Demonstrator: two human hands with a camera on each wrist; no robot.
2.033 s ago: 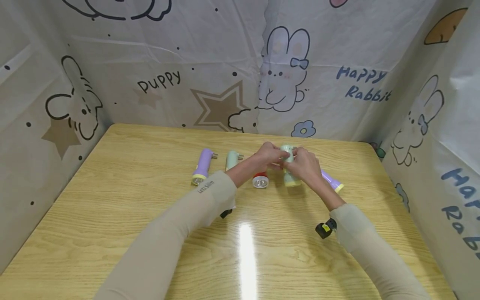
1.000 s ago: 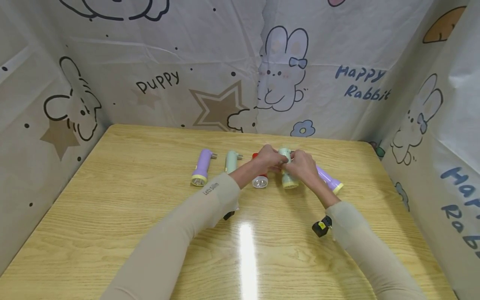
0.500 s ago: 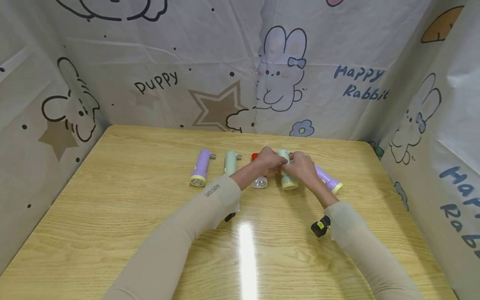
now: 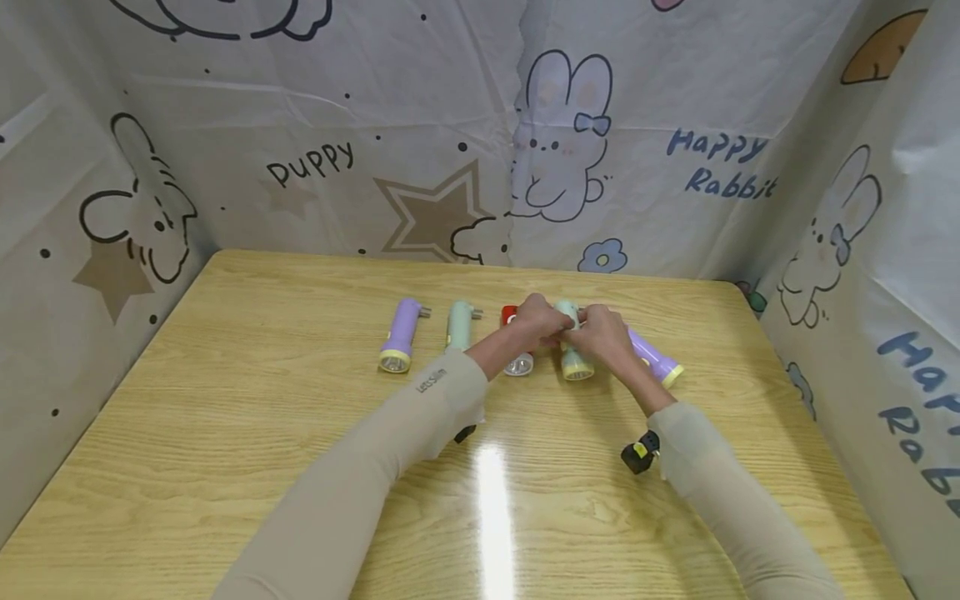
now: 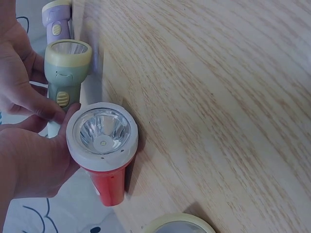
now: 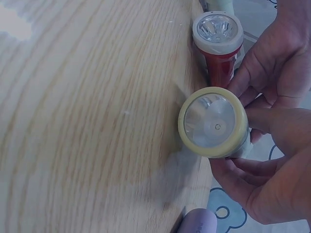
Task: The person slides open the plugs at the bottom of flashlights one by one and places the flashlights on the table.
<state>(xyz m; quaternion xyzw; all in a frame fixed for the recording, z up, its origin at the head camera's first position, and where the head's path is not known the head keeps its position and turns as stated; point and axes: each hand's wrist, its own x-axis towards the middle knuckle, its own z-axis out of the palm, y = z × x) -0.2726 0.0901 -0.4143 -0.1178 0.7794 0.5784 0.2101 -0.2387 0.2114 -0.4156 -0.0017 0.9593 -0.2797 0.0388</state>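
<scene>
A green flashlight [image 4: 576, 362] with a yellow head is held between both hands near the back of the table, its lens toward the person. My left hand [image 4: 538, 321] pinches its tail part from the left. My right hand [image 4: 603, 333] grips the body from the right, thumb and fingers around it. In the left wrist view its yellow switch [image 5: 62, 99] shows near the fingers. A red flashlight [image 5: 111, 184] with a white head lies just beside the left hand, partly hidden by it in the head view. A purple flashlight [image 4: 654, 357] lies slanted right of the right hand.
Farther left on the wooden table [image 4: 262, 400] lie another purple flashlight [image 4: 403, 329] and another green flashlight [image 4: 461, 325], both with plug prongs out at the tail. The left sleeve [image 4: 442, 396] covers part of the latter. A printed cloth [image 4: 300, 100] encloses the back and sides.
The hands have brought the green flashlight slightly down and nearer the person. Both hands keep their hold on it. The other flashlights have stayed put.
</scene>
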